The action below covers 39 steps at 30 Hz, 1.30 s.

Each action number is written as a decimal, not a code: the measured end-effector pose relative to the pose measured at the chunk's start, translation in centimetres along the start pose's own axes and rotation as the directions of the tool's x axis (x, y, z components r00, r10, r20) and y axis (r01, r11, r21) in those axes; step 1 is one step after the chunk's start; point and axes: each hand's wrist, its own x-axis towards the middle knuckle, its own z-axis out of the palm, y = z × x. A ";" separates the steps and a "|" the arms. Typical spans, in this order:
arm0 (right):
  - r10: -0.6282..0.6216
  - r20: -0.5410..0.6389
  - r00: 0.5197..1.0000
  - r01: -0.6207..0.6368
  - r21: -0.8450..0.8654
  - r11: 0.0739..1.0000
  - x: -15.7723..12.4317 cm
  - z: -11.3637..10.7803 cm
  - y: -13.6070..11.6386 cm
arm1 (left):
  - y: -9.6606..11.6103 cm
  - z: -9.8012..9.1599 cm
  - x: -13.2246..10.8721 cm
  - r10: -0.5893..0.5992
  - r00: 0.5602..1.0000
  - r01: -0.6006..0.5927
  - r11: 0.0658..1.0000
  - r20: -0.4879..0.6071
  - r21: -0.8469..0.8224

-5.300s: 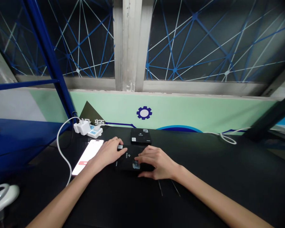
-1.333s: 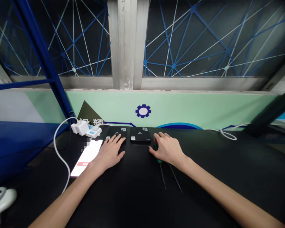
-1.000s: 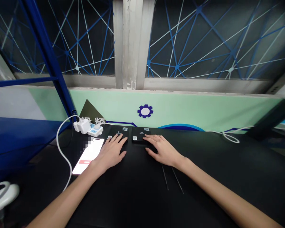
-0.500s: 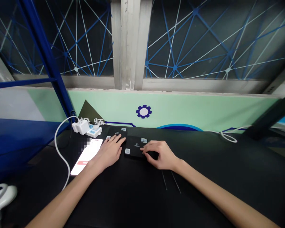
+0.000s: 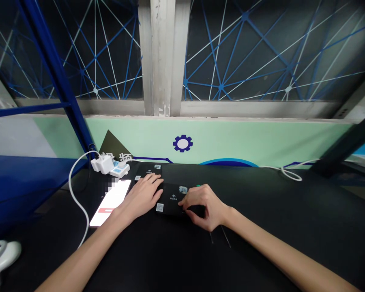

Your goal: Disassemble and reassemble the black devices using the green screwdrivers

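the right hand (image 5: pixel 204 207) curls its fingers (image 5: pixel 190 206) and seems to pinch the right edge of a flat black case (image 5: pixel 170 199) on the worktop (image 5: pixel 261 247). the left hand (image 5: pixel 142 196) lies open, just beside it, on a second case (image 5: pixel 147 169). the case looks light and stiff, so its side edges seem the good place to hold

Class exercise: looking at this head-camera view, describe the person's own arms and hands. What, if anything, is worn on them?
Nothing appears to be worn. The left hand and right hand are bare, with no gloves, rings or watch visible. The left forearm and right forearm show no sleeves, bracelets or markings.
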 end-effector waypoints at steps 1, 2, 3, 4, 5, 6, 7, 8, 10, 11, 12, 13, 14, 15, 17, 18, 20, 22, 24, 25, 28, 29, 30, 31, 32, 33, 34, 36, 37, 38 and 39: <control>0.016 0.017 1.000 -0.016 -0.006 1.000 0.0 0.0 -0.1 | 0.1 -0.1 0.0 0.007 1.000 -0.007 1.000 0.009 -0.002; 0.028 0.029 0.999 -0.028 -0.013 1.000 0.0 0.1 -0.1 | 0.1 -0.3 0.1 0.011 1.000 -0.011 1.000 0.015 -0.001; 0.034 0.034 0.999 -0.033 -0.019 0.999 0.0 0.1 -0.2 | 0.2 -0.5 0.1 0.012 1.000 -0.012 1.000 0.019 0.001; 0.034 0.034 0.999 -0.033 -0.025 0.999 0.1 0.2 -0.3 | 0.3 -0.7 0.1 0.011 1.000 -0.011 1.000 0.024 0.002; 0.034 0.036 0.999 -0.033 -0.029 0.999 0.1 0.2 -0.4 | 0.4 -0.8 0.1 0.010 1.000 -0.010 1.000 0.028 -0.001; 0.035 0.041 0.999 -0.033 -0.035 0.999 0.1 0.3 -0.4 | 0.4 -1.0 0.1 0.009 0.999 -0.009 1.000 0.034 -0.008; 0.034 0.048 0.998 -0.032 -0.041 0.999 0.1 0.3 -0.5 | 0.5 -1.1 0.0 0.007 0.999 -0.006 1.000 0.038 -0.018; 0.030 0.055 0.998 -0.027 -0.049 0.998 0.1 0.4 -0.6 | 0.6 -1.2 0.0 0.003 0.999 -0.001 1.000 0.041 -0.029; 0.004 0.058 0.998 -0.001 -0.058 0.998 0.1 0.5 -0.8 | 0.6 -1.1 -0.1 -0.014 0.999 0.016 0.998 0.051 -0.052; -0.015 0.055 0.998 0.018 -0.058 0.998 0.1 0.6 -0.9 | 0.5 -1.0 -0.2 -0.025 0.998 0.029 0.997 0.062 -0.066; -0.032 0.049 0.998 0.035 -0.058 0.998 0.0 0.6 -0.9 | 0.5 -0.9 -0.2 -0.038 0.996 0.044 0.996 0.077 -0.082; -0.040 0.042 0.998 0.043 -0.061 0.997 0.0 0.7 -1.0 | 0.4 -0.8 -0.3 -0.051 0.994 0.060 0.993 0.094 -0.098; -0.034 0.029 0.999 0.037 -0.074 0.997 0.0 0.8 -0.9 | 0.4 -0.7 -0.3 -0.062 0.992 0.075 0.991 0.111 -0.111; -0.015 0.007 1.000 0.015 -0.098 0.995 0.0 0.8 -0.8 | 0.3 -0.7 -0.3 -0.071 0.990 0.087 0.989 0.125 -0.121; 0.064 -0.064 0.996 -0.074 -0.167 0.983 0.1 0.7 -0.6 | 0.3 -0.6 -0.4 -0.079 0.986 0.098 0.986 0.144 -0.133; 0.111 -0.103 0.988 -0.130 -0.204 0.970 0.2 0.6 -0.4 | 0.3 -0.7 -0.4 -0.078 0.986 0.099 0.986 0.150 -0.138; 0.196 -0.153 0.969 -0.232 -0.276 0.933 0.4 0.1 0.0 | 0.3 -0.9 -0.4 -0.075 0.985 0.099 0.984 0.156 -0.150; 0.251 -0.133 0.959 -0.282 -0.364 0.888 0.6 -0.5 0.3 | 0.4 -1.1 -0.4 -0.081 0.983 0.107 0.982 0.163 -0.157; 0.291 -0.066 0.955 -0.289 -0.439 0.851 0.7 -1.0 0.6 | 0.4 -1.3 -0.4 -0.093 0.981 0.119 0.982 0.172 -0.150; 0.306 -0.031 0.952 -0.285 -0.462 0.840 0.7 -1.2 0.8 | 0.4 -1.3 -0.4 -0.099 0.979 0.125 0.982 0.176 -0.142; 0.333 0.062 0.941 -0.266 -0.473 0.840 0.6 -1.4 1.2 | 0.4 -1.4 -0.4 -0.106 0.979 0.130 0.983 0.177 -0.127; 0.337 0.090 0.937 -0.261 -0.463 0.847 0.5 -1.3 1.4 | 0.4 -1.4 -0.4 -0.107 0.979 0.130 0.984 0.174 -0.123; 0.342 0.111 0.933 -0.260 -0.450 0.854 0.5 -1.2 1.5 | 0.4 -1.4 -0.4 -0.109 0.979 0.130 0.984 0.172 -0.119; 0.349 0.126 0.929 -0.264 -0.436 0.860 0.4 -1.2 1.6 | 0.5 -1.5 -0.3 -0.111 0.979 0.132 0.985 0.170 -0.114; 0.356 0.137 0.924 -0.271 -0.421 0.865 0.4 -1.1 1.7 | 0.5 -1.5 -0.3 -0.115 0.979 0.134 0.985 0.169 -0.108; 0.365 0.143 0.920 -0.281 -0.408 0.868 0.3 -1.0 1.7 | 0.5 -1.5 -0.3 -0.119 0.979 0.137 0.985 0.168 -0.102; 0.375 0.146 0.915 -0.293 -0.397 0.870 0.3 -1.0 1.8 | 0.6 -1.6 -0.3 -0.122 0.978 0.140 0.985 0.167 -0.097; 0.395 0.154 0.905 -0.317 -0.374 0.872 0.3 -1.0 1.9 | 0.6 -1.6 -0.3 -0.130 0.977 0.146 0.985 0.167 -0.087; 0.405 0.159 0.900 -0.329 -0.362 0.872 0.3 -0.9 2.0 | 0.6 -1.7 -0.3 -0.135 0.977 0.150 0.985 0.166 -0.082; 0.415 0.164 0.895 -0.341 -0.349 0.873 0.3 -0.9 2.0 | 0.6 -1.7 -0.3 -0.140 0.976 0.154 0.985 0.165 -0.078; 0.424 0.167 0.890 -0.353 -0.335 0.874 0.3 -0.9 2.1 | 0.6 -1.7 -0.3 -0.144 0.976 0.157 0.985 0.164 -0.074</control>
